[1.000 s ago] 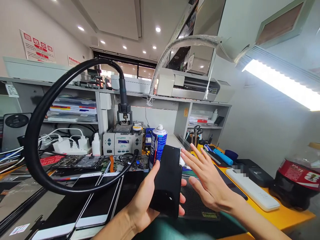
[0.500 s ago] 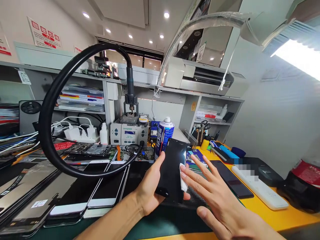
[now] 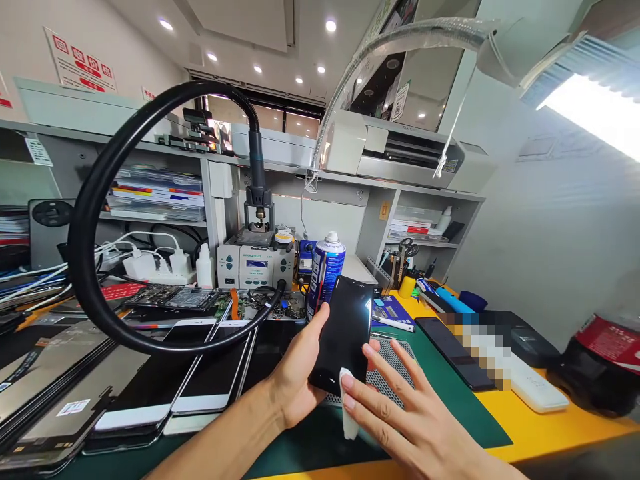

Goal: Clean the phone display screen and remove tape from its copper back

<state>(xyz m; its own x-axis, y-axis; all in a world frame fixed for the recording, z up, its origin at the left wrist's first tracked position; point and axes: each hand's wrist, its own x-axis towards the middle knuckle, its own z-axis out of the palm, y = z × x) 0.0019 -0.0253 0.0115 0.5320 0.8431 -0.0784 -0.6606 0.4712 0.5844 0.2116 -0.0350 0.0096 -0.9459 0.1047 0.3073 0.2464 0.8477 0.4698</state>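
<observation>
Over a green mat (image 3: 477,420), the head view shows a black phone (image 3: 345,327) gripped by the left hand (image 3: 297,380), its long axis pointing away. The right hand (image 3: 413,413), fingers loosely spread, has fingertips on a white wipe (image 3: 349,420) by the near right corner; thumb pinch: cannot tell. Close behind stands a spray can (image 3: 329,263); phone panels (image 3: 215,373) lie left.

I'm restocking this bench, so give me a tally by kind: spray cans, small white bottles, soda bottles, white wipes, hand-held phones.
Spray can: 1
Small white bottles: 2
Soda bottle: 1
White wipe: 1
Hand-held phone: 1
Total: 6
</observation>
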